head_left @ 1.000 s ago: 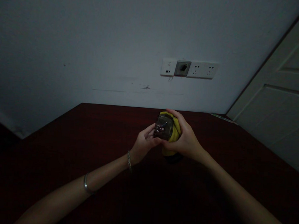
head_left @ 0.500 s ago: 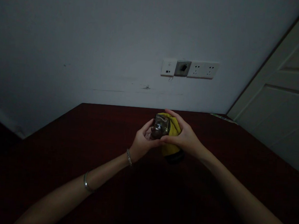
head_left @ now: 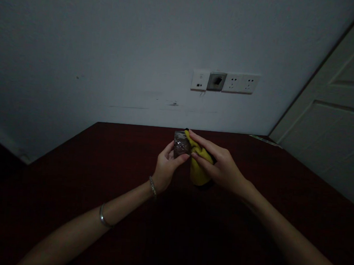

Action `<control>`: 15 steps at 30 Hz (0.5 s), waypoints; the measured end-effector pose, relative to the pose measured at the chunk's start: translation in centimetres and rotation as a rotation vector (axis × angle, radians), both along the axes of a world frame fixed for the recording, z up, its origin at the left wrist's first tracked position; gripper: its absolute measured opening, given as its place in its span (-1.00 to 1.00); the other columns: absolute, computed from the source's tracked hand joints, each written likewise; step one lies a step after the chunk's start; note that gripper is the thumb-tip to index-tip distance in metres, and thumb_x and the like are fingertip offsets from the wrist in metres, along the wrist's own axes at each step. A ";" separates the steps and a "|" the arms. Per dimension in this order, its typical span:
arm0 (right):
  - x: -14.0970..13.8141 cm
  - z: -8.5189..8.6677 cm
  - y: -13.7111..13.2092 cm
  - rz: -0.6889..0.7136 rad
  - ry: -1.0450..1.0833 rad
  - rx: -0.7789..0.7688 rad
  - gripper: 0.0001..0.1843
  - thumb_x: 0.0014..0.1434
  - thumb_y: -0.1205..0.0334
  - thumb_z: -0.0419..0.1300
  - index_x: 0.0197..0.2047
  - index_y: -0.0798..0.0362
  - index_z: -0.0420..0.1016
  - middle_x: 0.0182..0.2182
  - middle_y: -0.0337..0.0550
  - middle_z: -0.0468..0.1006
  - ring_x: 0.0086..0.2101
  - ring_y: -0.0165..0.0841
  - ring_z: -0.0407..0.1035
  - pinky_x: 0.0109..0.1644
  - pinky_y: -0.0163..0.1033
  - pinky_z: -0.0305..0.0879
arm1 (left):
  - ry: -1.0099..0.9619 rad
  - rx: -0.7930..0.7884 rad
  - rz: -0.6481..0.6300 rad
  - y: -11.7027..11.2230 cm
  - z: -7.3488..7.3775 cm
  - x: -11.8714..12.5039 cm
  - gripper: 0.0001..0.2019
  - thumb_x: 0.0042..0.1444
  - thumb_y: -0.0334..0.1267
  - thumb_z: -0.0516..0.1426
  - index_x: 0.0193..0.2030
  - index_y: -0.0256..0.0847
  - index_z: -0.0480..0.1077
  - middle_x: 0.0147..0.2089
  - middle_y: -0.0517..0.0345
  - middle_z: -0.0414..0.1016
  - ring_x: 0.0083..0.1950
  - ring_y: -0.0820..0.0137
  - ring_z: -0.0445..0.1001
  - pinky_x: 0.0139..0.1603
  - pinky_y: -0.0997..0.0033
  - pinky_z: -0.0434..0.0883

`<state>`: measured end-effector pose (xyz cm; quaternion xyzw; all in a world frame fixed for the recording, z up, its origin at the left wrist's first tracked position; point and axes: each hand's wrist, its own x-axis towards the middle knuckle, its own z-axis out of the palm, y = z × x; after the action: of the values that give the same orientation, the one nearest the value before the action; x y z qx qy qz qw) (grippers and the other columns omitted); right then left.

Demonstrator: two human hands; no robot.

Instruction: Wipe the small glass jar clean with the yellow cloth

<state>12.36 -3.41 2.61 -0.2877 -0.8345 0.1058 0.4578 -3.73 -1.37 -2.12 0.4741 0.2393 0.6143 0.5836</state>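
Over the dark red table, my left hand (head_left: 167,164) grips a clear, shiny object like a small glass (head_left: 182,145), its thumb across the near side and its fingers behind. The light is too dim to tell the object's exact kind. A yellow cloth (head_left: 201,166) with a dark edge is pinched in my right hand (head_left: 220,159), and its upper part lies against the clear object's right side. The lower part of the cloth hangs beneath my right fingers. Silver bracelets are on my left wrist and forearm.
The dark red table (head_left: 102,159) reaches back to a pale wall (head_left: 124,56). Sockets and a switch plate (head_left: 225,82) are set in the wall. On the right stands a panelled door (head_left: 342,111), and a thin flat strip (head_left: 265,141) lies at the table's back right edge.
My left hand and the clear object have shifted slightly left and turned. My right hand, no longer around the object, has bunched the yellow cloth and holds it at the object's right side.
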 end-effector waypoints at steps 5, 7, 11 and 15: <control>0.1 -0.1 -0.2 0.042 -0.175 0.189 -0.33 0.17 0.57 -0.01 0.33 0.04 0.09 0.23 0.00 0.30 0.24 -0.30 0.15 0.30 0.02 0.16 | -0.014 -0.005 0.024 0.4 -0.3 -0.2 -0.48 -0.12 -0.27 0.35 0.02 -0.30 0.37 0.02 -0.01 0.50 0.04 0.31 0.46 0.17 0.27 0.31; 0.1 -0.3 0.0 0.036 -0.216 0.203 -0.30 0.19 0.57 -0.02 0.36 0.02 0.02 0.26 0.00 0.25 0.25 -0.28 0.11 0.31 0.05 0.15 | -0.008 -0.007 0.029 0.4 -0.3 -0.2 -0.49 -0.12 -0.27 0.35 0.01 -0.30 0.38 0.02 -0.02 0.50 0.03 0.30 0.46 0.17 0.25 0.31; 0.5 -0.5 0.7 0.015 -0.204 0.175 -0.28 0.17 0.57 -0.03 0.38 0.07 -0.04 0.29 0.06 0.19 0.27 -0.27 0.08 0.31 0.06 0.13 | 0.031 0.004 0.045 0.2 -0.4 -0.1 -0.47 -0.15 -0.30 0.35 0.01 -0.32 0.38 0.02 -0.06 0.51 0.04 0.26 0.47 0.15 0.23 0.33; 0.9 -0.3 1.0 -0.024 -0.154 0.091 -0.30 0.16 0.56 -0.03 0.36 0.06 0.03 0.26 0.04 0.24 0.23 -0.29 0.16 0.30 0.02 0.17 | 0.065 0.024 0.039 0.0 -0.5 0.0 -0.39 -0.23 -0.35 0.38 0.04 -0.31 0.37 0.03 -0.08 0.50 0.04 0.24 0.47 0.10 0.24 0.36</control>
<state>13.23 -2.41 2.26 -0.2840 -0.8677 0.0397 0.4061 -3.77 -1.33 -2.57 0.4959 0.2602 0.6127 0.5576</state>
